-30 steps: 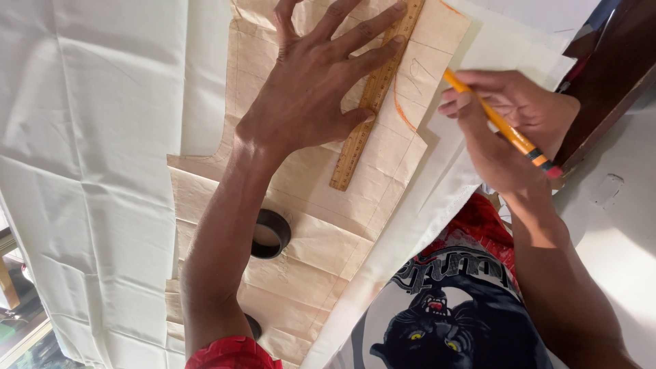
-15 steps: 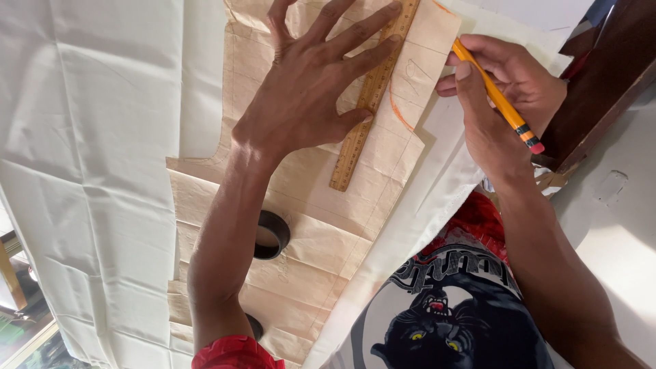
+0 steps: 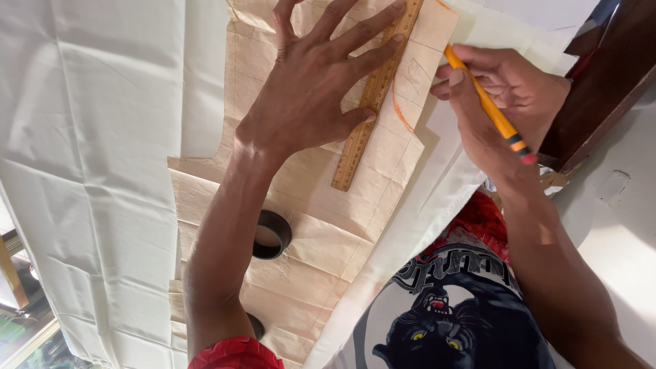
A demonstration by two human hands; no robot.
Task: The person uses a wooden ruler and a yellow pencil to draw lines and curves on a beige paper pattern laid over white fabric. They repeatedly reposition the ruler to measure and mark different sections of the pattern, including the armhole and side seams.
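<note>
pencil [image 3: 486, 102]: orange-yellow, with a dark band and a red end
ruler [image 3: 376, 92]: light brown wood, fine dark tick marks
paper pattern [image 3: 321, 225]: pale tan, creased, with an orange curved line
cloth [image 3: 96, 137]: plain off-white
tape roll [image 3: 272, 234]: black
shirt [image 3: 451, 314]: red and white, black panther print with yellow eyes

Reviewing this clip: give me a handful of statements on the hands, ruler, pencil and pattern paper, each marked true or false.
1. The left hand lies flat, fingers spread, on the wooden ruler. True.
2. The right hand holds a blue marker. False: it holds an orange pencil.
3. The ruler lies on tan pattern paper over white fabric. True.
4. A dark round ring sits on the paper beside the left forearm. True.
5. The pencil's tip points at the ring. False: its tip is up near the paper's top edge, far from the ring.
</note>
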